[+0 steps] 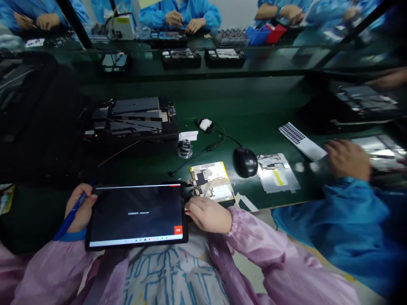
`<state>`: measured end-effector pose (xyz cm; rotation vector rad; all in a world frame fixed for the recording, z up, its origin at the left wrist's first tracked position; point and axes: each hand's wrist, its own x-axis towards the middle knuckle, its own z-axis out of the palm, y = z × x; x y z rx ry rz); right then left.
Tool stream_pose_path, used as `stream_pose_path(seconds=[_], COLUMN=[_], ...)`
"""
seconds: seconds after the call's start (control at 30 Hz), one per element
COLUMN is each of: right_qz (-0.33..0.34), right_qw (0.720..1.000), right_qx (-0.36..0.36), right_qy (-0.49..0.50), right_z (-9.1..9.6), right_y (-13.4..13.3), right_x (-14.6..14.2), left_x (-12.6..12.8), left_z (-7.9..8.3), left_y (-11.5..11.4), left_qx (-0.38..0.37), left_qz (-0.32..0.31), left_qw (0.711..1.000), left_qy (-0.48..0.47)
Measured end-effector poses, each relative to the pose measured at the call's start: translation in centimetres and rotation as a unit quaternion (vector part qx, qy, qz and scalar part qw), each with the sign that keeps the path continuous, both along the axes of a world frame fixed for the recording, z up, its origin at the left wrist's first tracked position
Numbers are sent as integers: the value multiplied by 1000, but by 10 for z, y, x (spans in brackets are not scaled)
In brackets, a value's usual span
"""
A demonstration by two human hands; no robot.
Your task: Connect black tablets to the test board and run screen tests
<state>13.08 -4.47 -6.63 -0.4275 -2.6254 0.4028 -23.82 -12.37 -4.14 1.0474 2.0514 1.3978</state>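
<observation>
A tablet (136, 218) with a lit, mostly black screen is held level above the table's near edge. My left hand (78, 212) is closed at its left side, with a blue pen (71, 215) between the fingers. At the tablet's right edge, my right hand (210, 215) has its fingers pinched together. Something small and pale shows at those fingertips, too small to name. Just beyond the right hand lies a flat board-and-battery assembly (216, 180) with yellow edges and a pale loop of cable over it.
A black mouse (246, 162) sits beside a silver panel (279, 173). Farther off lie a coiled black cable (206, 125), a white label sheet (302, 142) and a black tray (130, 120) of tablets. At right, a co-worker's hand (348, 159) rests near other parts. A shelf (270, 63) crosses behind.
</observation>
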Motion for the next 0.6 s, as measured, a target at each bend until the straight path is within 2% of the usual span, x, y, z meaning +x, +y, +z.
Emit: stream_pose_path(seconds=[0.1, 0.23, 0.37, 0.4, 0.47, 0.53, 0.6], right_qz=[-5, 21, 32, 12, -79, -221, -330], right_qw=[1000, 1000, 999, 1000, 995, 972, 942], right_qx=[-2, 21, 16, 4, -20, -18, 15], right_qy=[-9, -5, 10, 25, 61, 76, 56], right_z=[-8, -16, -7, -1, 13, 28, 40], right_y=[-2, 4, 15, 19, 32, 50, 69], right_x=[-1, 0, 12, 15, 20, 19, 10], left_x=[1, 8, 10, 9, 7, 5, 6], left_z=[2, 10, 11, 9, 6, 4, 3], left_y=[4, 10, 11, 11, 8, 6, 4], left_qx=[-11, -6, 0, 3, 5, 2, 4], left_qz=[19, 53, 58, 54, 41, 26, 14], left_qw=[999, 998, 998, 998, 999, 1000, 1000], left_qy=[-25, -41, -18, -12, -10, -8, -3])
